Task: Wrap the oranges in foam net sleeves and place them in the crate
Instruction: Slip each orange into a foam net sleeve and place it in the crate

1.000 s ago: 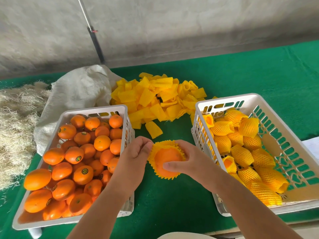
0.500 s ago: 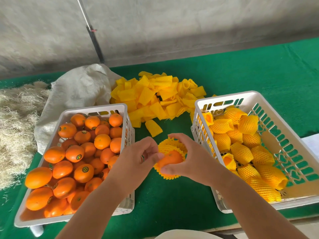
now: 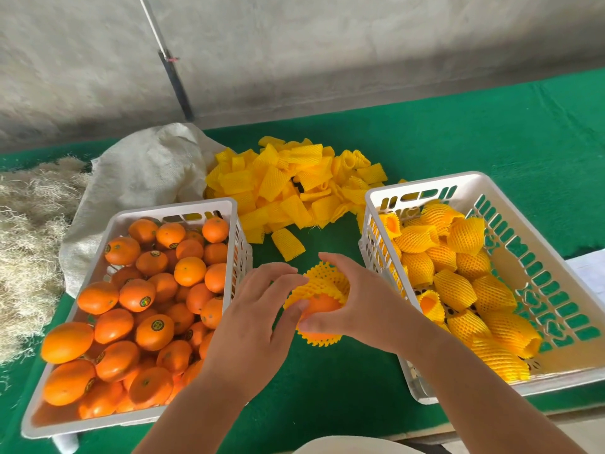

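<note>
Between the two crates, my right hand (image 3: 363, 306) grips an orange (image 3: 319, 304) half covered by a yellow foam net sleeve (image 3: 322, 280), thumb under the fruit and fingers over the top. My left hand (image 3: 255, 319) is beside it with fingers spread, its thumb and fingertips touching the sleeve's left edge. The white crate on the left (image 3: 170, 209) is full of bare oranges (image 3: 147, 290). In the white crate on the right (image 3: 425, 180) lie several wrapped oranges (image 3: 455, 290).
A pile of loose yellow sleeves (image 3: 294, 181) lies on the green cloth behind the crates. A pale sack (image 3: 147, 168) and dry straw (image 3: 29, 224) sit at the far left. A pole (image 3: 173, 73) leans on the wall. White paper (image 3: 589, 270) lies at the right edge.
The sleeve has been pulled further over the orange, now covering its top. My left hand has opened from pinching the sleeve to spread fingers. The right hand has turned over the fruit.
</note>
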